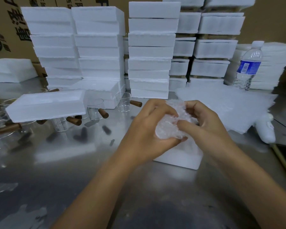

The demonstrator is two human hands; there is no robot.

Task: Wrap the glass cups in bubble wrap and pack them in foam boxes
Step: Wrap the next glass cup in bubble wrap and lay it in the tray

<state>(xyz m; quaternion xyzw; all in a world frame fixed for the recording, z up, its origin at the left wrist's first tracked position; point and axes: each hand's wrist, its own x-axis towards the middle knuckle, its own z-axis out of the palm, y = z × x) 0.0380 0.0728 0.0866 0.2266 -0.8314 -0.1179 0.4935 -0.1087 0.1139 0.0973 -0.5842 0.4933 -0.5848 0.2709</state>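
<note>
My left hand (149, 129) cradles the bubble-wrap bundle (168, 129) from beneath, fingers curled round it; my right hand (203, 119) closes on the other side, thumb pressing a loose fold inward; I judge a glass cup is inside, though the wrap hides it; both forearms angle in, holding the bundle just above a foam box (180, 158) on the desk (139, 187); the wrapping looks nearly finished; next calls for tucking the end and lowering the bundle into that box without the folds springing open; unwrapped cups (123, 101) stand to the left, spare wrap sheets (229, 104) lie to the right.
</note>
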